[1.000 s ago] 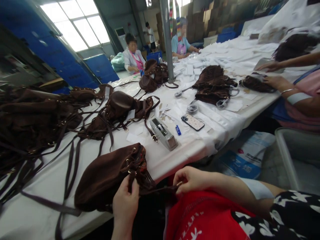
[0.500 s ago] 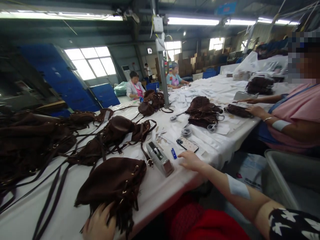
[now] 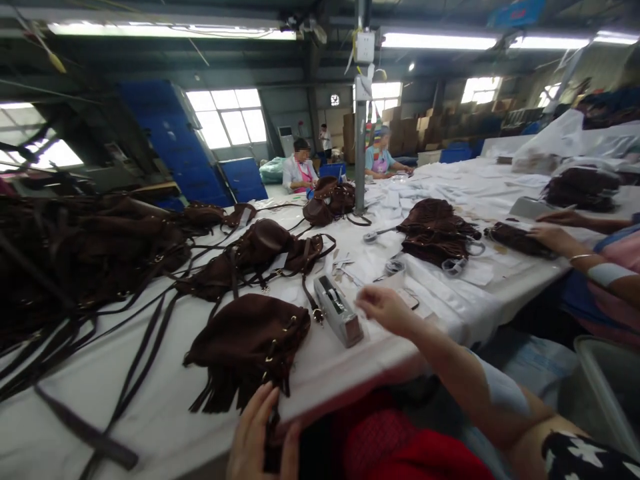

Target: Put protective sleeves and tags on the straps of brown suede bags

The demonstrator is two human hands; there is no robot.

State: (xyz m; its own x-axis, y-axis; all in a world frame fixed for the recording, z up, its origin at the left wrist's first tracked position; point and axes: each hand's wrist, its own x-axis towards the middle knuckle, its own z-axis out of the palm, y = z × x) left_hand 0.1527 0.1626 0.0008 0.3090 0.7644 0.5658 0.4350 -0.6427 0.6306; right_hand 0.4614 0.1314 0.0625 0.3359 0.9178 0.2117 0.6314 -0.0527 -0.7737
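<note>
A dark brown fringed bag (image 3: 253, 330) with gold rings lies near the table's front edge. My left hand (image 3: 257, 433) is below it at the edge, fingers stretched and thumb apart, beside dark fringe strands; any contact with them is unclear. My right hand (image 3: 387, 308) hovers over the table just right of a grey tape dispenser (image 3: 340, 313), its fingers curled together at the tips. Whatever may be between those fingertips is hidden. A phone (image 3: 413, 298) lies partly covered behind my right hand.
More brown bags (image 3: 265, 247) and long straps spread across the left and middle. A fringed bag (image 3: 435, 230) lies farther right, near a co-worker's hands (image 3: 555, 240). A metal post (image 3: 360, 147) rises from the table. A grey bin (image 3: 600, 393) stands at right below.
My view has turned left. My right hand has moved towards the tape dispenser and its fingers have curled; the small blue object no longer shows. My left hand has shifted off the fringe towards the edge.
</note>
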